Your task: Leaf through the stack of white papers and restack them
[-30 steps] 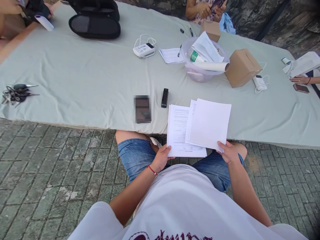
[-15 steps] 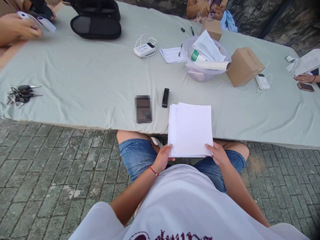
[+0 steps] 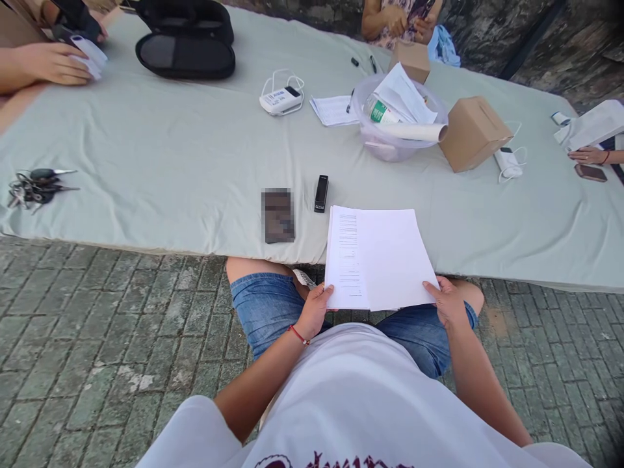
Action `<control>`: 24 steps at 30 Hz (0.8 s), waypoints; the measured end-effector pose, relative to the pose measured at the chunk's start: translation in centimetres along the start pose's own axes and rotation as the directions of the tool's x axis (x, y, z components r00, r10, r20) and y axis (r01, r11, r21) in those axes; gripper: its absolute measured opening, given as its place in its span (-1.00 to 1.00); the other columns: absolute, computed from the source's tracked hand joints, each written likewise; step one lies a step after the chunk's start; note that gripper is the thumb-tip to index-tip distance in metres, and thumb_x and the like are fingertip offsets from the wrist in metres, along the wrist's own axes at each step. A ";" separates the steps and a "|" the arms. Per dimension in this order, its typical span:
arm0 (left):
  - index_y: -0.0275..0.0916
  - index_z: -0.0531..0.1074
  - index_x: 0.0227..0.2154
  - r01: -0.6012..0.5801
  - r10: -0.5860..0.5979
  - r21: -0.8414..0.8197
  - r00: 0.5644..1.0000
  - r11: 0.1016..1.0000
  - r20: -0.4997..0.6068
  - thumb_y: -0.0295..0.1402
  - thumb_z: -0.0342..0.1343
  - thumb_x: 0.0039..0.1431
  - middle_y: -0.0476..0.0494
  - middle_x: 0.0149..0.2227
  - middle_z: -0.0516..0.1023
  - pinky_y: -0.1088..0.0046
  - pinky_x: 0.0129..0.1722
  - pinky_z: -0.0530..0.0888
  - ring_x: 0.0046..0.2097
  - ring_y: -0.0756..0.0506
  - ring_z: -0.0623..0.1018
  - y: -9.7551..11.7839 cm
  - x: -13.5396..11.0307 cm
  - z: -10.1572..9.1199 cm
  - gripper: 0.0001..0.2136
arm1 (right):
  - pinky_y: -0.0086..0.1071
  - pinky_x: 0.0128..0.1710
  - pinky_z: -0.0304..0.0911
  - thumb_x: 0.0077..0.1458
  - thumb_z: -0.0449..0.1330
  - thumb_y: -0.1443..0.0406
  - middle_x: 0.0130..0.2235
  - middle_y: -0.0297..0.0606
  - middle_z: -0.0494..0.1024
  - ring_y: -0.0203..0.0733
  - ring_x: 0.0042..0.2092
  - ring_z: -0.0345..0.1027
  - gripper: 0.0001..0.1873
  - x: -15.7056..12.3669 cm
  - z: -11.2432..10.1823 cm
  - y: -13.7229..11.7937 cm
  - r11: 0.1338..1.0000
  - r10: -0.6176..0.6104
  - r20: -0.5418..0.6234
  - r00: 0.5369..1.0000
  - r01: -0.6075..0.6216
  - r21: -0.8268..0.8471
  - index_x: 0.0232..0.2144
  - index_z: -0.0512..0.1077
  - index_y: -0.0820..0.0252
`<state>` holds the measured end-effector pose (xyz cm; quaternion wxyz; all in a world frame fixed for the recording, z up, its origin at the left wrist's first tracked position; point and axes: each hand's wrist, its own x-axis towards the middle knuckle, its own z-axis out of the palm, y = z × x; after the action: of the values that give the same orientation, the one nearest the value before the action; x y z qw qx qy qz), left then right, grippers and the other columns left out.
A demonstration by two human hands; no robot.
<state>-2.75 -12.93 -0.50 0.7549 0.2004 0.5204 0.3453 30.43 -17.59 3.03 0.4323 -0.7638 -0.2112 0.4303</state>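
My left hand [image 3: 314,309] pinches the lower left corner of a stack of printed paper sheets [image 3: 348,260], thumb on top. Between the thumb and fingers of my right hand [image 3: 444,300] is the lower right corner of a blank-faced paper sheet [image 3: 394,260]. This sheet lies slid to the right over the stack, so a strip of print shows at the left. The far part of the papers rests over the table edge. Just beyond them lie a small black device [image 3: 320,194] and a dark pixelated item [image 3: 277,216].
On the cloth-covered table [image 3: 195,162] are keys [image 3: 39,187], a black case [image 3: 185,55], a white corded device [image 3: 281,99], a filled plastic bowl [image 3: 390,146] and cardboard boxes [image 3: 472,134]. Other people's hands show at the left [image 3: 61,64], far side [image 3: 394,19] and right [image 3: 587,155].
My right hand has moved right with the blank top sheet, uncovering more print on the stack. My left hand stays at its corner. The hand at far left has shifted slightly right.
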 end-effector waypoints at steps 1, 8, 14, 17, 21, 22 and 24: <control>-0.34 0.50 -0.15 0.000 0.000 -0.003 1.000 1.000 0.001 -0.07 0.27 -0.06 -0.19 -0.28 0.59 0.52 -0.56 0.38 -0.43 -0.01 0.46 -0.1 0.1 0.0 -0.52 | -0.29 -0.40 0.43 -0.21 0.41 0.11 -0.31 -0.33 0.63 -0.09 -0.35 0.50 -0.60 0.0 -0.1 -0.3 1.000 0.003 -0.009 1.000 -0.003 0.026 -0.27 0.48 0.07; -0.31 0.50 -0.20 0.017 -0.017 -0.036 1.000 0.999 0.002 -0.05 0.26 -0.04 -0.15 -0.32 0.58 0.51 -0.57 0.40 -0.42 -0.02 0.46 -0.1 -0.1 0.1 -0.55 | -0.22 -0.20 0.45 -0.11 0.37 0.10 -0.20 -0.28 0.63 -0.05 -0.23 0.52 -0.56 -1.1 2.1 -1.4 0.996 -0.023 0.166 0.986 0.008 0.088 -0.15 0.50 0.09; -0.30 0.50 -0.30 0.015 -0.015 -0.022 1.000 1.000 0.021 0.02 0.22 -0.01 -0.08 -0.46 0.51 0.51 -0.59 0.38 -0.49 0.01 0.41 0.4 -0.4 0.3 -0.57 | -0.21 -0.11 0.42 -0.07 0.34 0.04 -0.17 -0.26 0.63 -0.04 -0.14 0.50 -0.47 -1.9 4.7 -1.0 0.996 -0.054 0.201 0.978 0.039 0.078 -0.07 0.48 0.16; -0.30 0.50 -0.25 -0.011 0.010 0.024 0.999 1.000 0.045 -0.03 0.27 -0.05 -0.08 -0.42 0.53 0.51 -0.57 0.39 -0.46 0.00 0.44 0.3 -0.3 0.2 -0.57 | -0.23 -0.11 0.42 -0.05 0.32 0.02 -0.14 -0.27 0.62 -0.05 -0.13 0.50 -0.47 -2.2 5.3 -0.6 0.997 -0.045 0.202 0.978 0.031 0.072 -0.06 0.47 0.14; -0.31 0.49 -0.18 -0.033 0.032 0.041 0.999 0.999 0.018 -0.07 0.29 -0.06 -0.12 -0.35 0.56 0.51 -0.54 0.41 -0.43 -0.02 0.47 -0.4 -0.1 0.0 -0.54 | -0.27 -0.20 0.44 -0.05 0.32 0.03 -0.14 -0.28 0.62 -0.07 -0.18 0.51 -0.52 -2.4 5.3 0.0 0.997 -0.011 0.213 0.977 -0.005 0.074 -0.10 0.49 0.10; -0.32 0.49 -0.16 -0.035 0.034 0.035 0.999 0.999 0.022 -0.08 0.28 -0.04 -0.13 -0.34 0.57 0.50 -0.53 0.41 -0.42 -0.03 0.48 -0.5 0.0 0.0 -0.54 | -0.28 -0.24 0.44 -0.05 0.32 0.03 -0.16 -0.28 0.63 -0.08 -0.20 0.51 -0.54 -2.4 5.1 0.1 0.997 -0.003 0.209 0.978 -0.013 0.073 -0.12 0.50 0.11; -0.33 0.48 -0.12 -0.041 0.040 0.024 0.999 0.999 0.033 -0.09 0.27 -0.02 -0.15 -0.32 0.58 0.49 -0.52 0.43 -0.41 -0.03 0.49 -0.8 0.2 -0.1 -0.53 | -0.30 -0.30 0.43 -0.06 0.33 0.04 -0.21 -0.27 0.63 -0.11 -0.27 0.50 -0.56 -2.2 4.7 0.3 0.997 0.007 0.193 0.981 -0.021 0.068 -0.16 0.50 0.13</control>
<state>-2.52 -13.32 -1.16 0.7537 0.2257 0.5079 0.3507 25.30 -17.07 2.66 0.4333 -0.7044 -0.2316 0.5122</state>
